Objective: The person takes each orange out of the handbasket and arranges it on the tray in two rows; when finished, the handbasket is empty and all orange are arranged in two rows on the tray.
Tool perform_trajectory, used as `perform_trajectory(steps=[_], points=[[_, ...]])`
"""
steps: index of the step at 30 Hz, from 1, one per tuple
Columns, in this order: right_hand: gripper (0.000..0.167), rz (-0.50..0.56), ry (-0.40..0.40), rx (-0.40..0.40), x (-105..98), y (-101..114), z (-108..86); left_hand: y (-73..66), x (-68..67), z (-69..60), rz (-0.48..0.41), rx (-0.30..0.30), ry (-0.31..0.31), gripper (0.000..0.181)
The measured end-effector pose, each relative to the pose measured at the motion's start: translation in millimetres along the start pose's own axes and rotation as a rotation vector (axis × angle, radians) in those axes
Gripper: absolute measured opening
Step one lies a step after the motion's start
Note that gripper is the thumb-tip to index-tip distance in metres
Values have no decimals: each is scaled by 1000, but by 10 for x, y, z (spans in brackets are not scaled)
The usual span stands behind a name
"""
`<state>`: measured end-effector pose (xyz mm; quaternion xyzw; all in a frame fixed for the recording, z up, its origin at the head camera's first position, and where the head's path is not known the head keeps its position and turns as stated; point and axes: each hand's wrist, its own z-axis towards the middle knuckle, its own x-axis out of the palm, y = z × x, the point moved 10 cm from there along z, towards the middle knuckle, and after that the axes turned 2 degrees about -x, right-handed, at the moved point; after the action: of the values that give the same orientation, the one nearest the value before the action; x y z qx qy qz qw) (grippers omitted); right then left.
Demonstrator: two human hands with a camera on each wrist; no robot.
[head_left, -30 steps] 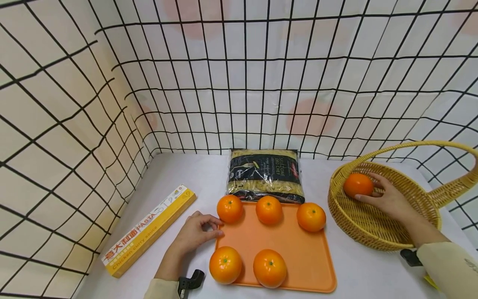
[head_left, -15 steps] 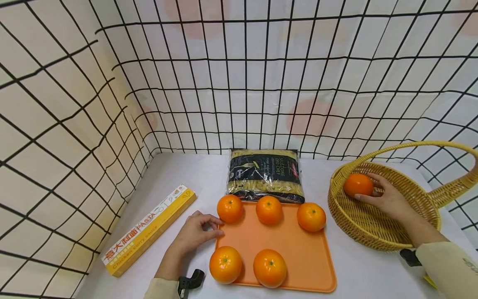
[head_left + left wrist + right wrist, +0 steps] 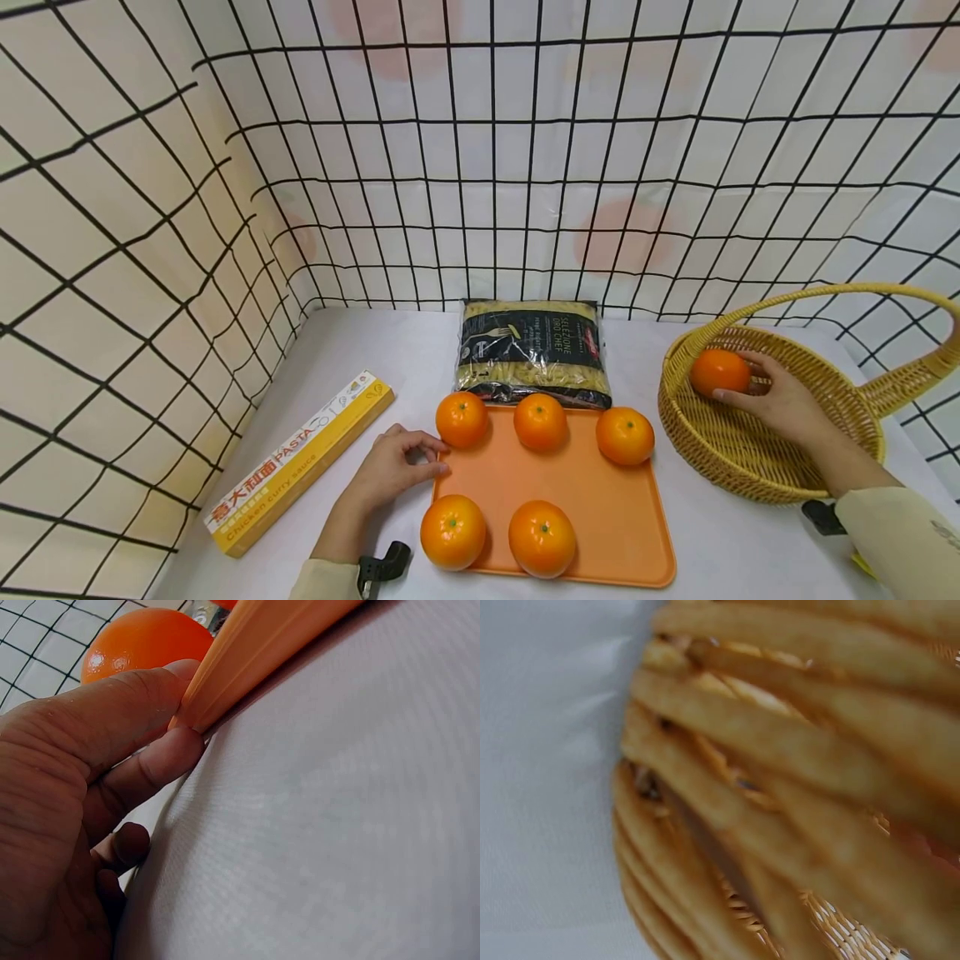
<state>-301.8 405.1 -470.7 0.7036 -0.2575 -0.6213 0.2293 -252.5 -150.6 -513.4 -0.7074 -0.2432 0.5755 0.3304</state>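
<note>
My right hand (image 3: 787,406) reaches into the yellow wicker basket (image 3: 697,450) and holds an orange (image 3: 720,372) against the inside of its left wall. In the right wrist view, the basket's weave (image 3: 780,750) fills most of the frame and hides the hand. My left hand (image 3: 393,467) pinches the left edge of the orange plastic tray (image 3: 570,482). Seen from the left wrist, the thumb lies over the tray's rim (image 3: 240,667) and a finger is under it. Several oranges sit on the tray, among them a back-left orange (image 3: 461,419) and a front-left orange (image 3: 453,532).
Behind the tray lies a black-and-clear bag of pasta (image 3: 534,350). A long yellow pasta box (image 3: 300,462) is set diagonally on the left. The basket's tall handle (image 3: 825,290) arches over the right arm. Black-gridded white walls (image 3: 487,167) enclose the white table.
</note>
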Motion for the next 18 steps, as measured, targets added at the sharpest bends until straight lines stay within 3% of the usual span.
perform_trajectory(steps=[8, 18], points=[[103, 8, -42, 24, -100, 31, -57, -1, 2, -2, -6, 8, 4, 18], [92, 27, -125, -21, -297, 196, -189, 7, 0, -1, -7, 6, 4, 18]])
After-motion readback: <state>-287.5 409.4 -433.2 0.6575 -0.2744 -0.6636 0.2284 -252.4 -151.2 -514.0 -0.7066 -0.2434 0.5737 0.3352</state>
